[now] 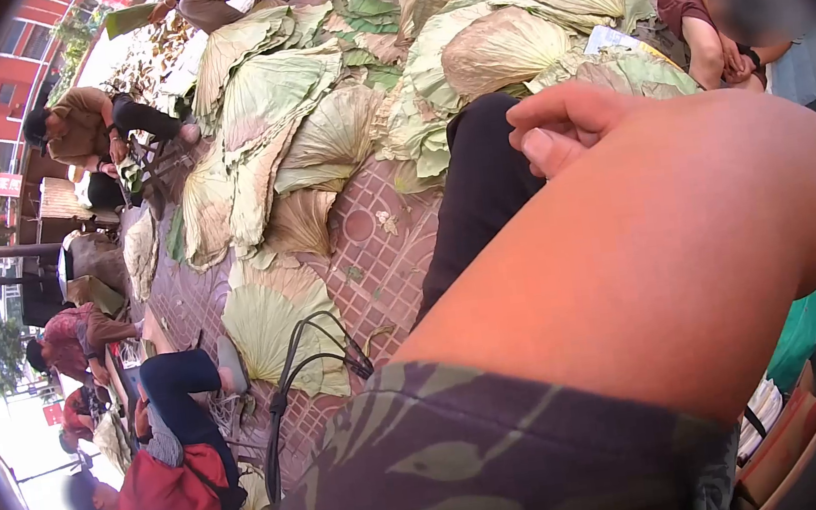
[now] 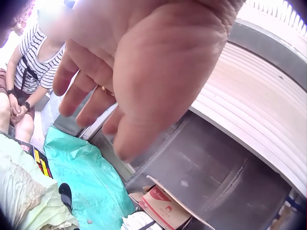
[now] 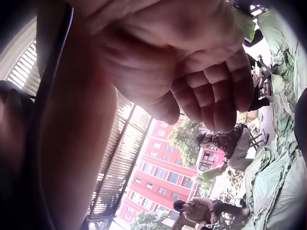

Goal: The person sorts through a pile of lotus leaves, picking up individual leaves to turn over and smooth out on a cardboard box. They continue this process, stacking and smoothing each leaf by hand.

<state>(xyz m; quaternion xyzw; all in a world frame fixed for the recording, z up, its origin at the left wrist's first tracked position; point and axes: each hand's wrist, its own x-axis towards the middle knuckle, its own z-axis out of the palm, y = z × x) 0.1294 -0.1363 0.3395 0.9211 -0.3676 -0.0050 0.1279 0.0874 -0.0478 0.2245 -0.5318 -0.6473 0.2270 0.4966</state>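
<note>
In the left wrist view my left hand (image 2: 139, 72) hangs with its palm in sight and its fingers (image 2: 86, 91) loosely extended, holding nothing. My right hand (image 3: 187, 62) shows its palm in the right wrist view, fingers relaxed and slightly bent, also holding nothing. A bare arm (image 1: 609, 252) from a camouflage sleeve (image 1: 432, 464) fills much of the head view. Beyond that arm a thumb and fingers (image 1: 565, 126) show, loosely curled. Below them is a dark-trousered leg (image 1: 480, 181). Large dried leaves (image 1: 505, 47) lie in heaps past the leg.
Several people sit around the leaves, among them a person in red (image 1: 172, 483) and one in stripes (image 2: 38, 67). Black cables (image 1: 287, 385) loop over the patterned paving (image 1: 369, 224). A teal sack (image 2: 86, 177) and a cardboard box (image 2: 165, 208) stand beside a grey metal panel (image 2: 196, 167).
</note>
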